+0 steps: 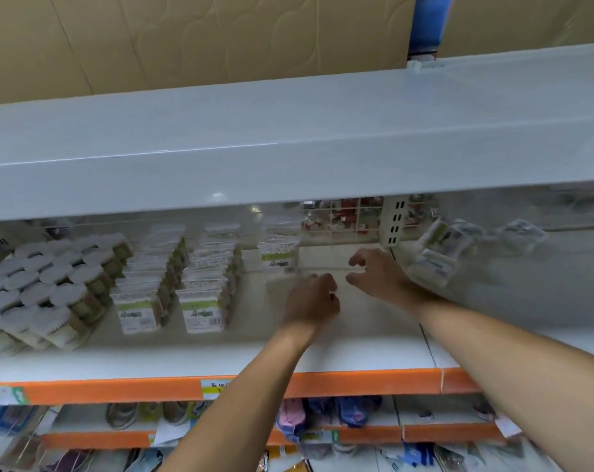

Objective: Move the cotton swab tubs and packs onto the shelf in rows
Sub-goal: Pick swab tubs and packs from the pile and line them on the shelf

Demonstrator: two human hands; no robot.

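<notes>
Head cam is looking down at a white shelf w/ an orange price strip along its front edge. Both hands are reaching into the bare mid section. Left hand is curling its fingers in, knuckles up; can't tell if it's pinching anything, nothing visible in it. Right hand is spreading thumb and fingers apart in a loose claw, holding nothing.

Key relation: a loose heap of cotton swab packs is lying just right of and slightly behind the right hand, tilted, long axes running back-left to front-right. Right hand is clearly the nearer one; left would need to cross over. Judging by that, the right hand is best placed for the next pick.

Already lined up on the left: round tubs w/ flat white lids, clear plastic walls, swab sticks showing through, packed tight. Next to them two rows of rectangular packs, clear rigid plastic w/ green-and-white labels, standing upright front to back. A third row is only started at the back, just ahead of the left hand. Frame is motion-blurred, esp. on the right.
</notes>
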